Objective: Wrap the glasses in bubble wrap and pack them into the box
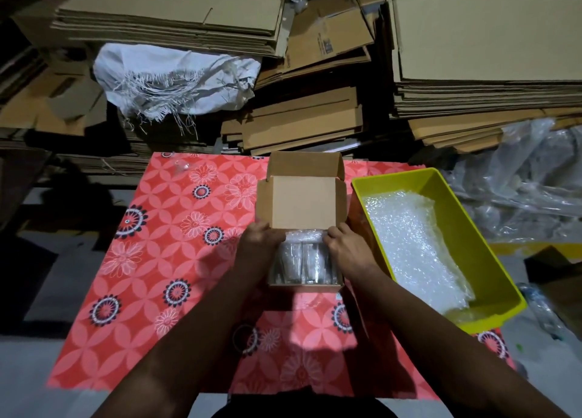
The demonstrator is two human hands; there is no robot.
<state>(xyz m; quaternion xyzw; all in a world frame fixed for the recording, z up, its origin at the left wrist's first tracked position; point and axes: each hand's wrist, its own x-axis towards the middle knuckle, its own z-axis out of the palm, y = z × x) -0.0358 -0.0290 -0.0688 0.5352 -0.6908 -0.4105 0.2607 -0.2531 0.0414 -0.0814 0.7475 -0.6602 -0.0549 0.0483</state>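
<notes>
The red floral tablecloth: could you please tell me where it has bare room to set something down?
The red floral tablecloth lies bare left of the small brown cardboard box, out to its left edge. A near strip is crossed by both forearms. Crowded: the right, where the yellow plastic bin of bubble wrap sheets sits close beside the box.

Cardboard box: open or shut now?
Open: the cardboard box has flaps raised, and bubble-wrapped glasses show inside between both hands.

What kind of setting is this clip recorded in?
Probably a packing or storage room: stacks of flattened cartons behind the table, a yellow bin of bubble wrap, and a small box being packed.
</notes>
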